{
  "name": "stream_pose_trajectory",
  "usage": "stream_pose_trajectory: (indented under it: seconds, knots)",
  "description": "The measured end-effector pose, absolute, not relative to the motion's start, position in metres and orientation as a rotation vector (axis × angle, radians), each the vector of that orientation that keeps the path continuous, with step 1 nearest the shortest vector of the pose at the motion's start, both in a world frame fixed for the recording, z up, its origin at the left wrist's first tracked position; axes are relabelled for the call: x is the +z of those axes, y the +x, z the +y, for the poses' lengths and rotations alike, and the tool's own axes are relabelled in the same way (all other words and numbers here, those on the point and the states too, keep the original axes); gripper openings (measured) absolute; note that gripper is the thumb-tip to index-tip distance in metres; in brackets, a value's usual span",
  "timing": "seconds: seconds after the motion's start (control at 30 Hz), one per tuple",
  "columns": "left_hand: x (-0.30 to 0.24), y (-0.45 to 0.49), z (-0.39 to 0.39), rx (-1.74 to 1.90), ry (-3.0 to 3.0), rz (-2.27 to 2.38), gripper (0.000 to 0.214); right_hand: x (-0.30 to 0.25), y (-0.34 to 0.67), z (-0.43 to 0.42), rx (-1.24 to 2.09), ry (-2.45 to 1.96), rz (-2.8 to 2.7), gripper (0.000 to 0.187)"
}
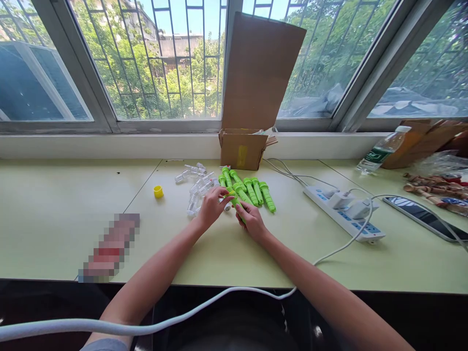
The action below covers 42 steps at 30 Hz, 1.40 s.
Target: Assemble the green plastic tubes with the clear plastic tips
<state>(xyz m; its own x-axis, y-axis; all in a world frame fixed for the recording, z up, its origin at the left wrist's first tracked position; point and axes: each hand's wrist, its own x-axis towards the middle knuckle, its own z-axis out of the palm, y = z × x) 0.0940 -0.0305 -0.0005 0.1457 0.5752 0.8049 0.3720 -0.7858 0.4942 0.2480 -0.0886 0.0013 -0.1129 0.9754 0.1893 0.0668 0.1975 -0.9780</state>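
My right hand (252, 222) is wrapped around the lower part of a green plastic tube (237, 204), which tilts up and to the left. My left hand (212, 207) has its fingers closed at the tube's upper end, where a bit of yellow shows; the fingers partly cover it. Several more green ribbed tubes (268, 197) lie just beyond my hands. Clear plastic pieces (199, 187) are heaped behind and left of my left hand. Farther left, a small yellow cap (158, 191) stands alone on the table.
A cardboard box (243, 150) with its tall flap raised stands by the window. To the right are a white power strip (341, 214), a phone (424, 214) and a water bottle (382, 151). A white cable (197, 314) crosses in front of the table (310, 273).
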Motion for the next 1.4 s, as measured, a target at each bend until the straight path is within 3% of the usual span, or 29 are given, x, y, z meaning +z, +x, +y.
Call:
stream_pose_trajectory:
  seconds: [0.43,1.4]
  knots:
    - [0.0021,0.0967,-0.0340,1.693,2.206,0.882,0.017,-0.0013,0.2525,-0.0868,1.213,-1.014,-1.347,0.035]
    - [-0.0051,0.0975,-0.0302,1.703,2.238,1.012,0.017,-0.0005,0.2500,-0.0864,1.142,-1.073,-1.349,0.038]
